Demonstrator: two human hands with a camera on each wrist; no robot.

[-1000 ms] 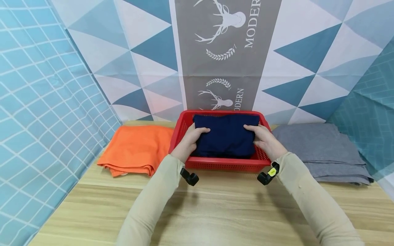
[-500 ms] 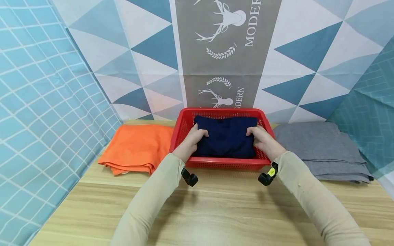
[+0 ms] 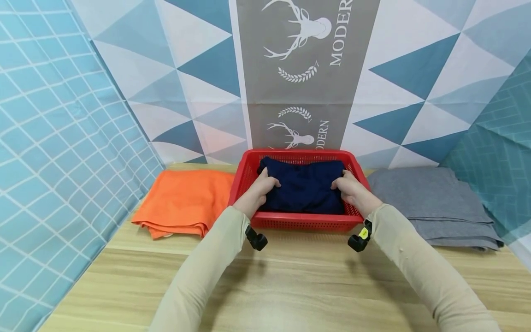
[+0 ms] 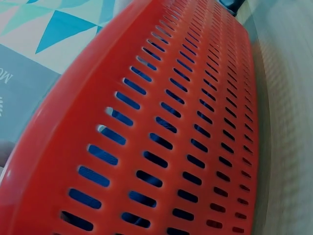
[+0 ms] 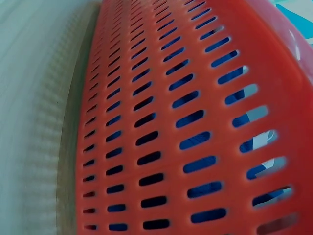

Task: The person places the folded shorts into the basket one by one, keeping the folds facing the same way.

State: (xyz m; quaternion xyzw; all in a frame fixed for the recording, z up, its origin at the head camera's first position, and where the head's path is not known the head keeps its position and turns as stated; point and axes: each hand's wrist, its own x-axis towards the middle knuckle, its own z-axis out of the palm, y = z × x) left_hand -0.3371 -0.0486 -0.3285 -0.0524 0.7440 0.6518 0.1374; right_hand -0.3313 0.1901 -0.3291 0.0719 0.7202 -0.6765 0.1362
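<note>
Across the pale wood-grain bench (image 3: 311, 281), my left hand (image 3: 258, 190) and right hand (image 3: 354, 192) have fingers closed on the folded navy cloth (image 3: 304, 188) inside the red perforated plastic basket (image 3: 307, 221): placed, I judge, but unreleased. Folded orange cloth (image 3: 191, 196), nine o'clock, and folded grey cloth (image 3: 429, 193), three o'clock, lie outside.

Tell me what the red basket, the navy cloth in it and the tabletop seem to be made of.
Red basket: glossy, likely moulded plastic, judging by the bright highlights and even rows of slots.
Navy cloth: soft matte fabric, from its folds and creases; the fibre can't be told.
Tabletop: pale, smooth wood or wood-look laminate, with long streaky grain.
</note>
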